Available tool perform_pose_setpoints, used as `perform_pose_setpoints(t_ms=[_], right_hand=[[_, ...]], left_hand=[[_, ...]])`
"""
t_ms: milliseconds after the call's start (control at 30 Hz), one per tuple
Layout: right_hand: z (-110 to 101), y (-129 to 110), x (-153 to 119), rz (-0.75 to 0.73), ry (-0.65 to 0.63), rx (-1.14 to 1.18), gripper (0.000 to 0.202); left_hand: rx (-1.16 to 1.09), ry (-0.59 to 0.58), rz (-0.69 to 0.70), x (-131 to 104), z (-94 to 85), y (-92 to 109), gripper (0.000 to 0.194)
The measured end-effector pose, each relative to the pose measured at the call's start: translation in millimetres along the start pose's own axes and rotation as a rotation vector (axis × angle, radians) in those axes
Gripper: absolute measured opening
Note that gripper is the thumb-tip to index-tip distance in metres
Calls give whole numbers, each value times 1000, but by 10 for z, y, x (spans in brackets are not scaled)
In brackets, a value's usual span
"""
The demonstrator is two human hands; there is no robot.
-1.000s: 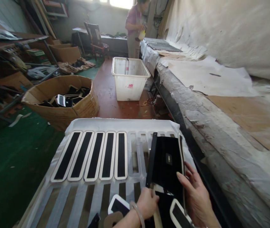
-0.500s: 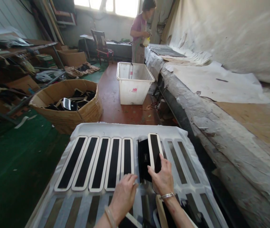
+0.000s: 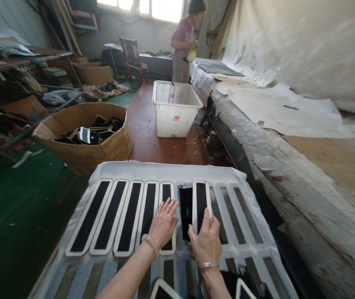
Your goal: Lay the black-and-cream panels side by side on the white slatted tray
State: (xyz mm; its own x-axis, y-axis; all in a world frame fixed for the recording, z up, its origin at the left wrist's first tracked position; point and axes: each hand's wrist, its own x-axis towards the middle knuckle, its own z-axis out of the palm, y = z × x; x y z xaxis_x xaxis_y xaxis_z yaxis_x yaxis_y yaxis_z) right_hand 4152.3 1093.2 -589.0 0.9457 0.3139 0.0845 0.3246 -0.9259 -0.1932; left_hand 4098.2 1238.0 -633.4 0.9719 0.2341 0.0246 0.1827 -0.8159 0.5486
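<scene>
My left hand [image 3: 164, 222] lies flat with its fingers stretched out over the fifth cream-framed black panel [image 3: 166, 190] in a row on the pale board [image 3: 165, 168]. To its right, my right hand [image 3: 207, 241] grips another long cream-framed black panel [image 3: 200, 197] by its lower part, thumb on the left edge and fingers on the right. Between the hands a flat black piece [image 3: 186, 211] lies partly under that panel's left side. The panels have rounded ends. Whether the gripped panel rests fully on the board, I cannot tell.
Dark strips [image 3: 233, 216] mark the board on the right, with more along its near row. More framed panels [image 3: 161, 290] lie at the near edge. Beyond stand a cardboard box [image 3: 102, 151] of black pieces and a white tub [image 3: 174, 120]. A person [image 3: 183, 45] stands behind; a long bench [image 3: 277, 158] runs right.
My left hand has moved forward and flattened onto the fifth panel. My right hand has shifted slightly left and lowered its panel, which now stands straighter in line with the row.
</scene>
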Motion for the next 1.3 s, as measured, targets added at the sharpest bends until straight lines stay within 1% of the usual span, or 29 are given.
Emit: perform_pose_setpoints(t_ms=[100,167,267,400,533,700,800,900,1000,1100,1200,1300], right_hand=[[55,29,-37,-1,-50,26,65],[63,52,-40,46,-85,57,65],[81,71,-27,99,-73,131,66],[184,-8,33,33,-57,233,64],[337,-127,104,-29,-95,228,59],[486,-133,113,-95,-94,162,62],[560,-109,94,-149,-92,110,62],[613,-128,71,-145,-90,35,64],[616,-172,51,-119,-79,-67,63],[581,-194,37,-135,-92,-153,61],[554,-205,20,-147,-105,-193,60],[557,-226,-9,-107,-123,-207,61]], left_hand=[[20,-22,10,75,36,38,53],[31,-32,20,124,78,75,53],[43,-39,35,189,144,134,51],[81,-13,-15,230,191,137,53],[123,5,-55,212,174,18,53],[160,20,-55,209,142,-122,51],[174,26,-47,223,151,-152,53],[189,29,-40,235,168,-163,52],[206,31,-30,250,175,-168,51],[221,32,-6,265,169,-174,50],[233,36,18,274,166,-188,50],[243,43,29,274,172,-208,49]])
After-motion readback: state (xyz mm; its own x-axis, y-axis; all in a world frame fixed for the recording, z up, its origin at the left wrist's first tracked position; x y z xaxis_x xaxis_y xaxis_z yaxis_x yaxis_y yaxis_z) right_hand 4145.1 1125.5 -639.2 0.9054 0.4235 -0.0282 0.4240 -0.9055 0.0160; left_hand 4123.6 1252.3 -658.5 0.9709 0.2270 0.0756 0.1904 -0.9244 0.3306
